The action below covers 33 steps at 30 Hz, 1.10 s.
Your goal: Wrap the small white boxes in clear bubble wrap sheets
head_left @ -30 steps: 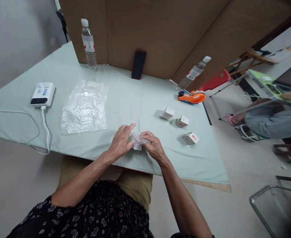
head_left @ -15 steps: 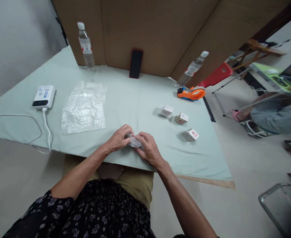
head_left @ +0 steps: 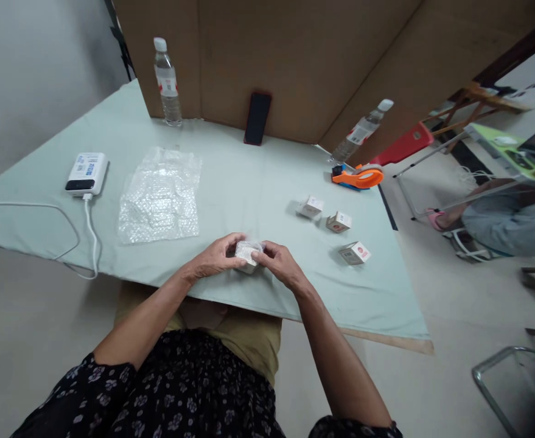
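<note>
Between my hands, near the table's front edge, is a small box in clear plastic wrap (head_left: 248,255). My left hand (head_left: 219,255) grips its left side, thumb at the front. On the other side my right hand (head_left: 280,261) grips it, with the thumb pressed on the wrap. The wrap hides most of the box's surface. A flat sheet of bubble wrap (head_left: 162,198) lies to the left. To the right rest three small boxes: one at the back in clear wrapping (head_left: 311,207), a middle one (head_left: 339,222) and a front one (head_left: 355,253).
An orange tape dispenser (head_left: 358,176) sits at the right edge by a tilted water bottle (head_left: 361,132). Another bottle (head_left: 168,88) and a phone (head_left: 257,118) stand against the cardboard panel (head_left: 285,55). A power bank (head_left: 87,174) with a white cable lies left. A person sits at far right.
My hands have turned the wrapped box, so a broader pale face shows. My right thumb has moved onto its top. The view has shifted slightly.
</note>
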### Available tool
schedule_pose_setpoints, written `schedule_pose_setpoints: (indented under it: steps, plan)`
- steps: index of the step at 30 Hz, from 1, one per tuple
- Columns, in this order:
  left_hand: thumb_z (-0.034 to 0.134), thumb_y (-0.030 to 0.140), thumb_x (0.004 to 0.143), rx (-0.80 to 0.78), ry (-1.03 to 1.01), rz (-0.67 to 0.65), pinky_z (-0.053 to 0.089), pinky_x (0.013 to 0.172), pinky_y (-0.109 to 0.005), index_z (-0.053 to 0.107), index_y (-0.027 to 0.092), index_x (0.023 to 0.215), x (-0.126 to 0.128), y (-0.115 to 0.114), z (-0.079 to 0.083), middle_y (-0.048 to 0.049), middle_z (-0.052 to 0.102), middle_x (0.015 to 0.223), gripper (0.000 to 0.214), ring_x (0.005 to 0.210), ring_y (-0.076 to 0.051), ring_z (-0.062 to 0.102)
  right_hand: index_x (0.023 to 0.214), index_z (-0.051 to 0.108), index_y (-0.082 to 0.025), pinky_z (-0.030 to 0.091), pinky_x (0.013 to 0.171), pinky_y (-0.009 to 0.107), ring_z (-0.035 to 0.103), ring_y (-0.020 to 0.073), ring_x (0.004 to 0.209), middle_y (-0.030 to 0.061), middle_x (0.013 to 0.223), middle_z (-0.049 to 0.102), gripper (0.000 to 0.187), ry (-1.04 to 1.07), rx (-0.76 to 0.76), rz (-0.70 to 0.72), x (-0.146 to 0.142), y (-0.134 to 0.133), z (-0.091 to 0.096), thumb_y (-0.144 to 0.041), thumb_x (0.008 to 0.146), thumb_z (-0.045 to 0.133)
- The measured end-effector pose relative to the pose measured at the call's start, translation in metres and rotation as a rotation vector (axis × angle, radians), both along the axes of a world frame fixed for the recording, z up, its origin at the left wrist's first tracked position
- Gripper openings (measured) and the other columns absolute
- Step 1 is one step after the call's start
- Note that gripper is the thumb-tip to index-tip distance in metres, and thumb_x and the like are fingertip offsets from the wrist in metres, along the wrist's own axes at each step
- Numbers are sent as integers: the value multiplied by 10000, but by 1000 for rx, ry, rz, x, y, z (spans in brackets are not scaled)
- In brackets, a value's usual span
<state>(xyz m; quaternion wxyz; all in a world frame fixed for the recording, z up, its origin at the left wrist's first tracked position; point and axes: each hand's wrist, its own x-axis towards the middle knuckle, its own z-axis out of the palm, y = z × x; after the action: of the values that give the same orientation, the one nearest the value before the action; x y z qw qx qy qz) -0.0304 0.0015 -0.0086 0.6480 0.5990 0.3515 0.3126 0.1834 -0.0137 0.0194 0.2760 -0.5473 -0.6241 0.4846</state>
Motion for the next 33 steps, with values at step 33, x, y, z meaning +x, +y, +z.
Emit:
schedule_pose_setpoints:
  steps: [33]
  plan:
    - [771, 378, 739, 1, 83, 76, 446, 697, -269, 642, 142, 1181, 11, 3, 2, 4, 602, 796, 516, 730, -131, 540, 834, 705, -258, 434, 934, 415, 655, 239, 970, 47, 948, 737, 177, -309, 527, -77, -22, -9, 11, -295, 913, 551]
